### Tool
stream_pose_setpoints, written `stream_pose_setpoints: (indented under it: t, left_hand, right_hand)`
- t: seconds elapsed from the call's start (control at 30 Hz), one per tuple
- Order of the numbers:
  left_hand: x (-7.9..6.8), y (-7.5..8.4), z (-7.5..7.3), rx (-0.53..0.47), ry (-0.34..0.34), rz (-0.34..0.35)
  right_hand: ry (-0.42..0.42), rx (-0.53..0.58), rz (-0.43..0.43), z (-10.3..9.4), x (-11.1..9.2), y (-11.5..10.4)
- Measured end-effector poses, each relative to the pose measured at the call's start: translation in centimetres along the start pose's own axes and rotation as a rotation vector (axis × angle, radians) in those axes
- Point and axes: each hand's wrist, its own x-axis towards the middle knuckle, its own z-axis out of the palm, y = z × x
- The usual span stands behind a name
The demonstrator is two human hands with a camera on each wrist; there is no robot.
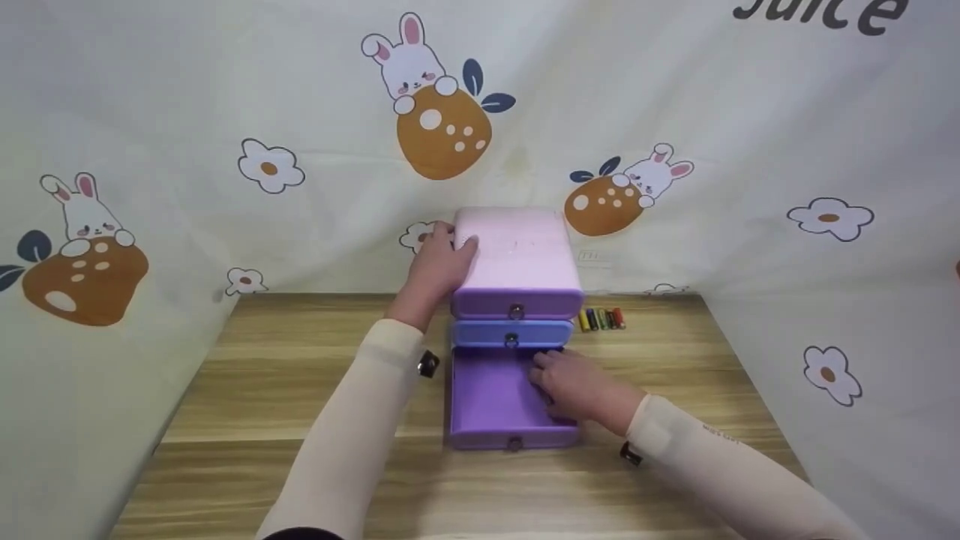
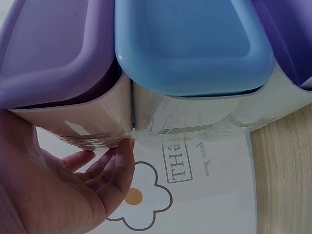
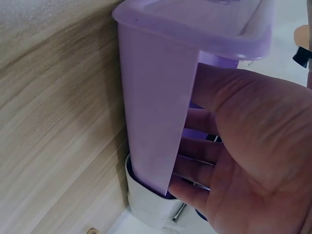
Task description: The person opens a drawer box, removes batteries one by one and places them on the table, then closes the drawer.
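A small drawer cabinet [image 1: 517, 251] with a pale pink top stands at the back of the table. Its purple top drawer [image 1: 487, 304] and blue middle drawer [image 1: 480, 334] are closed; the purple bottom drawer [image 1: 491, 394] is pulled out. My left hand [image 1: 439, 262] grips the cabinet's upper left side, thumb on top and fingertips against the side wall in the left wrist view. My right hand [image 1: 577, 386] reaches over the bottom drawer's right wall. Its fingertips are hidden behind that wall [image 3: 156, 112] in the right wrist view. Small dark things [image 3: 213, 138] show between the fingers, their kind unclear.
Several batteries [image 1: 602, 319] of different colours lie in a row right of the cabinet. A pale cloth with rabbits and flowers [image 1: 300, 240] hangs behind and beside the wood-patterned table [image 1: 315, 420]. Each drawer front has a small round knob [image 1: 514, 444].
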Motion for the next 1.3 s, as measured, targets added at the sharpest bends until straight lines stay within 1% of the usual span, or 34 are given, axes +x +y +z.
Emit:
stream_pose_setpoints:
  t: [0.1, 0.2, 0.43, 0.7, 0.93, 1.2, 1.3]
  left_hand:
    - [-0.1, 0.1, 0.1, -0.006, -0.003, -0.008]
    - [-0.1, 0.1, 0.1, -0.012, -0.007, -0.012]
    - [0.0, 0.1, 0.0, -0.007, -0.002, 0.007]
    - [0.0, 0.2, -0.1, -0.011, -0.004, 0.002]
    - [0.0, 0.1, 0.0, -0.017, -0.006, -0.002]
    - [0.1, 0.0, 0.0, -0.018, -0.014, -0.021]
    - [0.1, 0.0, 0.0, -0.023, -0.013, -0.013]
  right_hand:
    - [-0.023, -0.009, 0.003, 0.2, 0.2, -0.1]
    - [-0.041, 0.004, 0.021, 0.3, 0.3, -0.1]
    - [-0.077, 0.02, 0.048, 0.3, 0.4, 0.0]
    - [-0.055, 0.03, 0.045, 0.8, 0.7, 0.3]
    - [-0.063, 0.049, 0.041, 1.2, 0.8, 0.5]
    - [0.0, 0.08, -0.003, 1.5, 0.5, 0.8]
    - [0.018, 0.101, -0.026, 1.6, 0.5, 1.0]
